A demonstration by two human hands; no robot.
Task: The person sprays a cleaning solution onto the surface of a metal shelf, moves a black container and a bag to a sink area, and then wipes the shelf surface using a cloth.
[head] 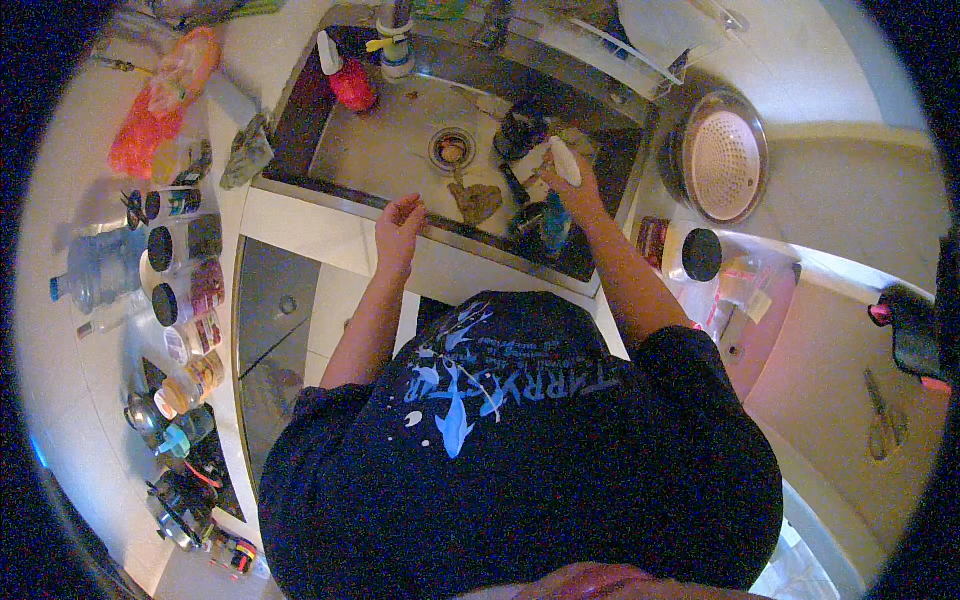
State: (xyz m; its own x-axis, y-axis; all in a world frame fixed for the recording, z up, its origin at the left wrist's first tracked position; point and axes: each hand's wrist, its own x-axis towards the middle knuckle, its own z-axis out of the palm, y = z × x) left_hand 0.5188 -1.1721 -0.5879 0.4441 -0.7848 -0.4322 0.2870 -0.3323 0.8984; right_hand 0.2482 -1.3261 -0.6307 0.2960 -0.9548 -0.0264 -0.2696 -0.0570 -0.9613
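Observation:
My right hand point(574, 184) is over the right part of the sink point(375, 142), gripping a spray bottle with a white head point(565, 161) and what looks like a blue body point(556, 221). Loosely curled and holding nothing, my left hand point(401, 229) hovers by the sink's front rim. Between the hands a crumpled brownish cloth point(478, 201) lies on the sink floor, below the drain point(452, 149). A black vessel point(521, 129) and a dark pan-like item point(529, 219) are near my right hand, partly hidden by it.
A red spray bottle point(352, 86) and a pump bottle point(397, 56) stand at the sink's back left. On the right counter are a pink colander in a bowl point(724, 161), a black-lidded jar point(702, 255) and scissors point(885, 420). Several jars point(195, 292) line the left counter beside a glass hob point(274, 300).

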